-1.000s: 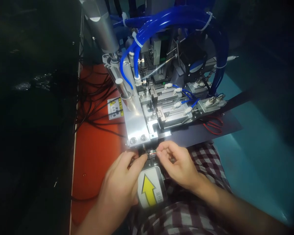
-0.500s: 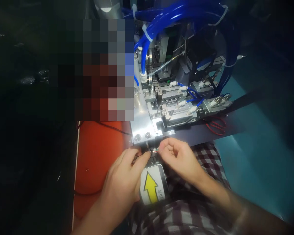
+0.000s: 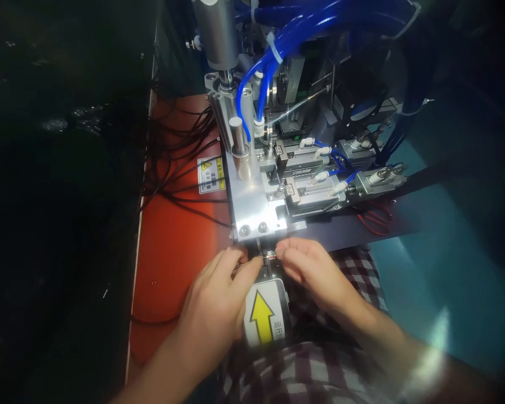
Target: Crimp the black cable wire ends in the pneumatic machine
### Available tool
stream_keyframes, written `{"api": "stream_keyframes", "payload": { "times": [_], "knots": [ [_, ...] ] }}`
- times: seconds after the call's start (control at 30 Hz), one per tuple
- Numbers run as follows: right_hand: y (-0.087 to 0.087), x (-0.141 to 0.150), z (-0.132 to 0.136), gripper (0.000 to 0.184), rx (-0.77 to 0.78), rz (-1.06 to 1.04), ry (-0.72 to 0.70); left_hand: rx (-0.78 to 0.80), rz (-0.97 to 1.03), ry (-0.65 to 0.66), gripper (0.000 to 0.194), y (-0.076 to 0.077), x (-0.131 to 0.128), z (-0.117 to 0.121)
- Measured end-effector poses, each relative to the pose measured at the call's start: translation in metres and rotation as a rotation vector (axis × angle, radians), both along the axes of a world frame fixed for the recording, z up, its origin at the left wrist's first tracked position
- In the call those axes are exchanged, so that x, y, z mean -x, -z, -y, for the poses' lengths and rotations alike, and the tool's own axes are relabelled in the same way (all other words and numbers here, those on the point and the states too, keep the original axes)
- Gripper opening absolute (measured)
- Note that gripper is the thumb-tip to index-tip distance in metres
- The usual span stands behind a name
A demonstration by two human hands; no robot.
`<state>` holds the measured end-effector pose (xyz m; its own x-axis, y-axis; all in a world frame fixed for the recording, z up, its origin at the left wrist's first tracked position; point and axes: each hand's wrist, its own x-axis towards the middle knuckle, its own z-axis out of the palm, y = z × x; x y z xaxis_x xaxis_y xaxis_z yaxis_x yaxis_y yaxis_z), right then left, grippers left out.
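Observation:
At the front end of a metal machine, both hands meet over a narrow dark track. My left hand is closed, thumb and fingers pinched at the left side of a tiny shiny part. My right hand pinches at the right side of that same part, its fingers curled. The part has a clear or whitish look with hints of red and green; its kind is too small to make out. Just below the hands lies a white plate with a yellow arrow.
Thick blue air hoses arch over the machine. Small pneumatic cylinders lie to the right, and an upright cylinder stands behind. Black cables cross the orange surface at left, near a warning label. Red wires hang at right.
The view has shifted slightly, so the machine sits further right and its upright cylinder shows. My right hand's fingers look a little straighter; both hands stay at the tiny part.

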<state>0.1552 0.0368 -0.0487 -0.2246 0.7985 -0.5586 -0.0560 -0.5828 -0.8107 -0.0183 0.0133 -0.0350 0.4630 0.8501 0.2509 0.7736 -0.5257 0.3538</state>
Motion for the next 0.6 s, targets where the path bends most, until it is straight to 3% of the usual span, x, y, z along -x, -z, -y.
{"api": "stream_keyframes", "payload": {
  "times": [0.2, 0.37, 0.6],
  "knots": [
    [-0.001, -0.002, 0.007, 0.013, -0.264, 0.210, -0.046, 0.001, 0.004, -0.003, 0.032, 0.001, 0.001, 0.002],
    [-0.004, -0.011, 0.007, 0.022, -0.153, 0.150, 0.007, 0.010, -0.014, -0.024, 0.033, 0.002, 0.002, 0.003],
    [-0.001, -0.009, 0.008, 0.015, -0.246, 0.185, -0.013, 0.006, -0.019, -0.021, 0.032, 0.001, 0.000, 0.001]
  ]
}}
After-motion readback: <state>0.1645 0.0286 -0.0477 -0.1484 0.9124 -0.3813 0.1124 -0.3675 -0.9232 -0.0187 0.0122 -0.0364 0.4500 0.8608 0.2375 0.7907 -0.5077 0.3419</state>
